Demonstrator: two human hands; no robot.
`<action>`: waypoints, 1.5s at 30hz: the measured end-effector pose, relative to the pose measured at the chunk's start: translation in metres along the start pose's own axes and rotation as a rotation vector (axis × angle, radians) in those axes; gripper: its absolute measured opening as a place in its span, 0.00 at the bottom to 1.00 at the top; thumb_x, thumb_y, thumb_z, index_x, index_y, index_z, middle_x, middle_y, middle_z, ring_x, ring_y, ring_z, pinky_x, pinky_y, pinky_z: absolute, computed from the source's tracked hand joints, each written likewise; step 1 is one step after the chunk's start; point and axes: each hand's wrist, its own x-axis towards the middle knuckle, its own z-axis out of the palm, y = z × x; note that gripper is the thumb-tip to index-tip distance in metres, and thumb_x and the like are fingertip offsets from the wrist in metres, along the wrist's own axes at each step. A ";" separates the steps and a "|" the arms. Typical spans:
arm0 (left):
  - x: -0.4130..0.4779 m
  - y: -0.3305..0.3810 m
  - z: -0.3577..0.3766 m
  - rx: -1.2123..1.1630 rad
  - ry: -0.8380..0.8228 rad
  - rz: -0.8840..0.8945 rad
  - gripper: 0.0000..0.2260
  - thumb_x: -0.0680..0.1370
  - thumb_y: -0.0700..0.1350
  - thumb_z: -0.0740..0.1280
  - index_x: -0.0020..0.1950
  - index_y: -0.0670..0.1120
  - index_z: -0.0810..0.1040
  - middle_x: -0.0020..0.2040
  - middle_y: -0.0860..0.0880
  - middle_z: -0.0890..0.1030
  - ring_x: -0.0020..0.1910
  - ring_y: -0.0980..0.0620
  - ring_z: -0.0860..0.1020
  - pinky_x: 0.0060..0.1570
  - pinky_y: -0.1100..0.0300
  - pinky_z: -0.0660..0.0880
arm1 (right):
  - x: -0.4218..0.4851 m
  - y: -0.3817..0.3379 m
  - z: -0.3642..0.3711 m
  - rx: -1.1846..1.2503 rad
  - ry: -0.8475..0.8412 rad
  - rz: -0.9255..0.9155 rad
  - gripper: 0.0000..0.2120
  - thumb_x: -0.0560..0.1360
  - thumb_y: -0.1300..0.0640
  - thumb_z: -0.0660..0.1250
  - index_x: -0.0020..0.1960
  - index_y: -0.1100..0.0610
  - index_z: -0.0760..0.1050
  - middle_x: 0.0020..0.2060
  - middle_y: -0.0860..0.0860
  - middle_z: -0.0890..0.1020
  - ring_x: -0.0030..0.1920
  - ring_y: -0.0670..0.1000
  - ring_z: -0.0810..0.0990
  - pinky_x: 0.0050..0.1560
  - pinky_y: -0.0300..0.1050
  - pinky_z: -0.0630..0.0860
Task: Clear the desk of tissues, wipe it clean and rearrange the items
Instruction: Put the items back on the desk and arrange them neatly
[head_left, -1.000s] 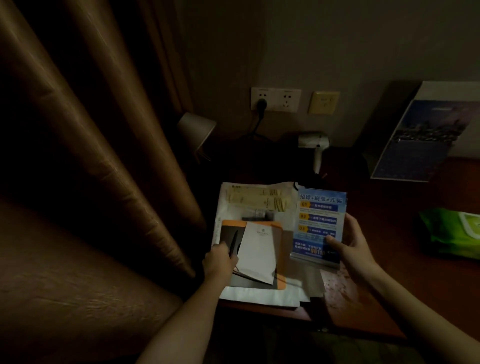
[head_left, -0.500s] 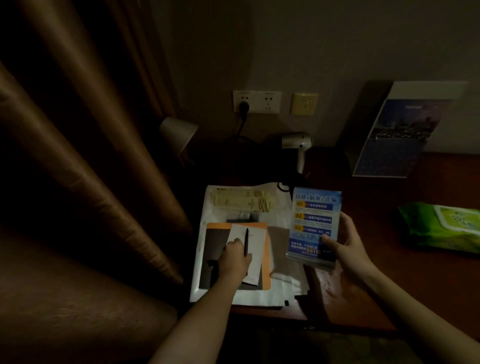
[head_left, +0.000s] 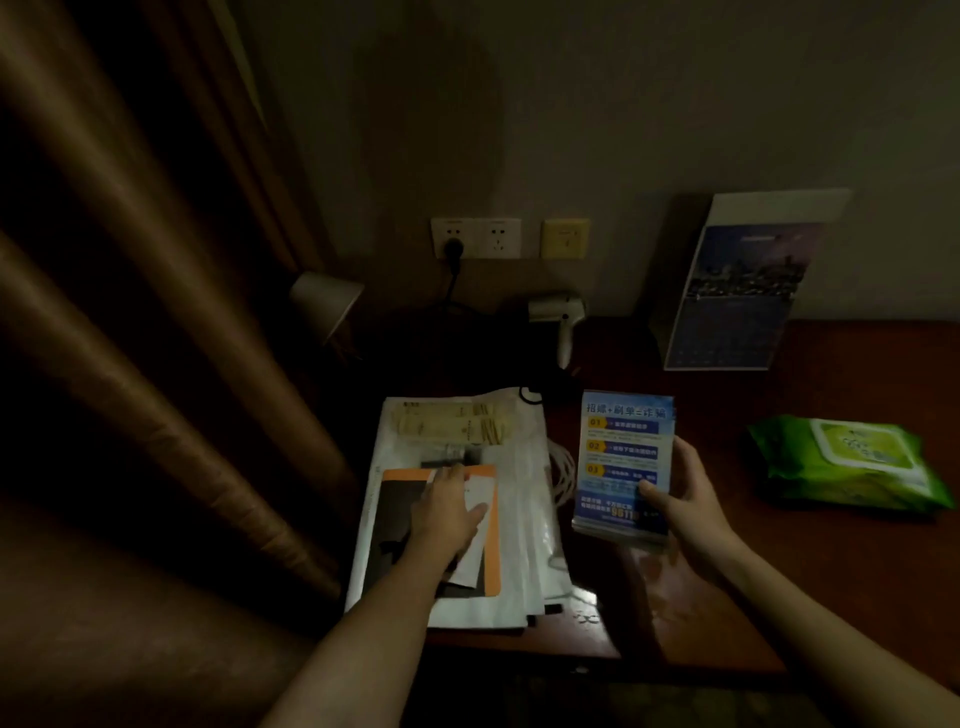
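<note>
A stack of papers (head_left: 519, 525) lies at the left end of the dark wooden desk (head_left: 810, 582), topped by an orange-edged folder (head_left: 491, 551) and a small white notepad (head_left: 475, 551). My left hand (head_left: 448, 512) rests flat on the notepad with its fingers straight. My right hand (head_left: 680, 499) grips a blue acrylic sign stand (head_left: 623, 457), holding it upright just right of the stack, its base near the desk. Pale sachets (head_left: 452, 423) sit at the far end of the stack.
A green pack of wet wipes (head_left: 852, 462) lies at the right. A tall calendar card (head_left: 743, 291) leans on the wall. A hair dryer (head_left: 561, 317), a lamp (head_left: 324, 301), wall sockets (head_left: 475, 238) and a white cable (head_left: 561, 470) are behind. Brown curtains (head_left: 156, 312) hang left.
My left hand let the pen and notepad settle on the folder and now lies flat on them. The sign stand in my right hand shifted slightly right and lower.
</note>
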 end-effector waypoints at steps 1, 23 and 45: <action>0.001 0.009 -0.001 0.007 0.010 0.015 0.20 0.77 0.53 0.68 0.65 0.47 0.69 0.64 0.48 0.72 0.60 0.48 0.74 0.54 0.54 0.74 | 0.001 -0.002 -0.009 0.001 -0.003 -0.008 0.29 0.76 0.70 0.61 0.69 0.46 0.62 0.54 0.50 0.76 0.51 0.53 0.80 0.43 0.49 0.79; 0.082 0.238 0.009 0.190 -0.037 0.311 0.28 0.77 0.55 0.68 0.73 0.49 0.63 0.69 0.48 0.69 0.66 0.45 0.69 0.61 0.51 0.70 | 0.070 -0.066 -0.200 -0.126 0.134 -0.154 0.28 0.74 0.69 0.66 0.70 0.53 0.62 0.55 0.51 0.76 0.57 0.55 0.76 0.48 0.46 0.76; 0.190 0.494 0.165 0.243 -0.147 0.285 0.29 0.76 0.56 0.67 0.74 0.53 0.62 0.68 0.49 0.69 0.66 0.47 0.68 0.62 0.52 0.67 | 0.249 -0.084 -0.465 -0.112 0.054 -0.025 0.26 0.76 0.67 0.63 0.68 0.48 0.61 0.55 0.48 0.77 0.52 0.48 0.80 0.45 0.46 0.79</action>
